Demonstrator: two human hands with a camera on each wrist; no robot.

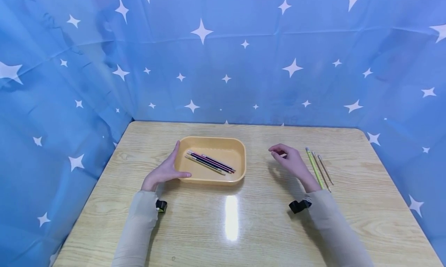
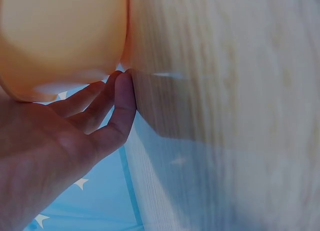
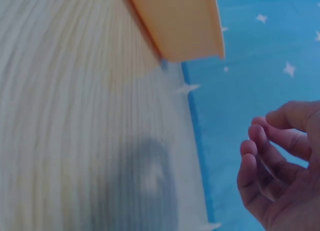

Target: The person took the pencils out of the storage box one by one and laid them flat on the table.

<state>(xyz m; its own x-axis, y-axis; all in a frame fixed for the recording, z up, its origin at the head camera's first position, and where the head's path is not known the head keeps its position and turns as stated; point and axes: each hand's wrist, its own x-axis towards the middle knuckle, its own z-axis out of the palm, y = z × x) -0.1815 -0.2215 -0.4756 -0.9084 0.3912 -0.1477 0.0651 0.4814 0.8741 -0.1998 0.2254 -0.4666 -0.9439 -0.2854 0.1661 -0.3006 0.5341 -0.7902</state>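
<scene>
A yellow-orange plastic tray (image 1: 209, 180) stands on the table, with several pencils (image 1: 210, 163) lying slantwise in it. My left hand (image 1: 165, 169) holds its left end, thumb by the front rim and fingers along the outside. In the left wrist view, bent fingers (image 2: 122, 106) rest against the tray's wall (image 2: 65, 46). Right of the tray, my right hand (image 1: 289, 161) hovers over the table with loosely bent fingers and nothing between them, as the right wrist view of the hand (image 3: 280, 166) also shows. A green pencil (image 1: 314, 168) lies just beyond it.
Two brownish pencils (image 1: 324, 171) lie side by side to the right of the green one. A wood-grain table (image 1: 265, 228) carries everything. Blue cloth (image 1: 237, 58) with white stars hangs behind and at both sides. Black bands (image 1: 300, 206) sit at the wrists.
</scene>
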